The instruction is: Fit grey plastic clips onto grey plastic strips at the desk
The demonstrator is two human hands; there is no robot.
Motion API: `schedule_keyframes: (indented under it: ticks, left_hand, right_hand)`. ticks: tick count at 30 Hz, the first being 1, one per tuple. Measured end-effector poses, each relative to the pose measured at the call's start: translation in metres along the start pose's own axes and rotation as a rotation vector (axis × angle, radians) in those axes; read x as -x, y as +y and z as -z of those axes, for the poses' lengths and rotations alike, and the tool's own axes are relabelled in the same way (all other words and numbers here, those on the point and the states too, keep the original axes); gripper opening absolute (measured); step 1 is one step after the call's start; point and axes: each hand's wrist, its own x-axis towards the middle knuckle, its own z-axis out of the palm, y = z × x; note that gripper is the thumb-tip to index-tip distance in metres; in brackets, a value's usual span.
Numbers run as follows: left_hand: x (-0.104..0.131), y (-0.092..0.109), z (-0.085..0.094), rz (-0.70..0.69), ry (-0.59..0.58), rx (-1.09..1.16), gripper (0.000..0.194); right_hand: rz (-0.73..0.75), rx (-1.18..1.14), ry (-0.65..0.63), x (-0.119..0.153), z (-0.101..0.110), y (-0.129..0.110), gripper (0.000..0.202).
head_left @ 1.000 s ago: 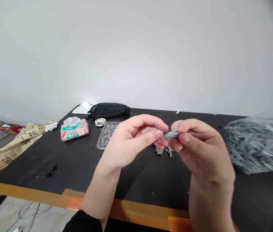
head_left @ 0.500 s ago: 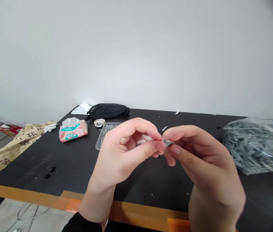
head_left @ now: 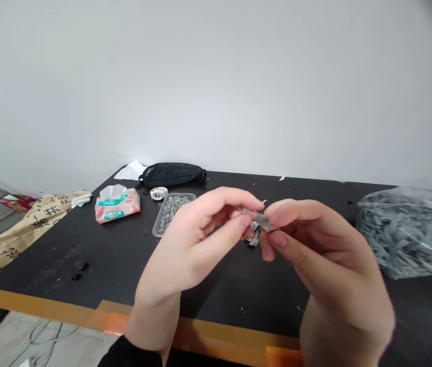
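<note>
In the head view, my right hand [head_left: 334, 260] pinches a short grey strip [head_left: 265, 223] between thumb and forefinger. My left hand [head_left: 196, 244] meets it from the other side, thumb and forefinger curled round the strip's left end. Something small and pale shows between those left fingertips, too small to make out. Behind the fingertips a few grey-and-white strips [head_left: 254, 235] lie on the black table [head_left: 105, 260], partly hidden by the hands. Beyond my left hand is a clear plastic tray [head_left: 157, 227] of small grey pieces.
A clear bag of grey strips [head_left: 410, 234] lies at the right. Toward the back left are a tissue pack [head_left: 117, 205], a white watch [head_left: 158, 193] and a black mesh pouch [head_left: 173, 175]. Brown tape [head_left: 48, 309] runs along the front edge.
The left forefinger and thumb have parted slightly, and more of the grey strip shows between the hands. The strips on the table behind have come into sight.
</note>
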Motion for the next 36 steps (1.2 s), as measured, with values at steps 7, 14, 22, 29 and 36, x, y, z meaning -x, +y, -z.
schedule_keyframes:
  ticks: [7,14,22,29,36]
  left_hand:
    - [-0.001,0.001,0.001,-0.049,-0.004,-0.135,0.022]
    - [-0.003,0.0,-0.001,-0.074,0.013,-0.242,0.011]
    - [-0.008,-0.003,-0.002,-0.065,-0.002,-0.329,0.022]
    - [-0.009,-0.005,-0.001,-0.051,-0.009,-0.248,0.012]
    - [-0.013,-0.011,0.001,-0.076,-0.028,-0.239,0.017]
  right_hand:
    - [0.037,0.129,0.061,0.0,-0.002,-0.006,0.03]
    - [0.106,0.196,0.049,-0.006,0.003,-0.004,0.032]
    - [0.104,0.178,0.061,-0.013,0.008,-0.002,0.031]
    - [0.064,0.208,0.036,-0.01,0.01,-0.003,0.027]
    - [0.006,0.194,0.019,-0.012,0.014,-0.003,0.023]
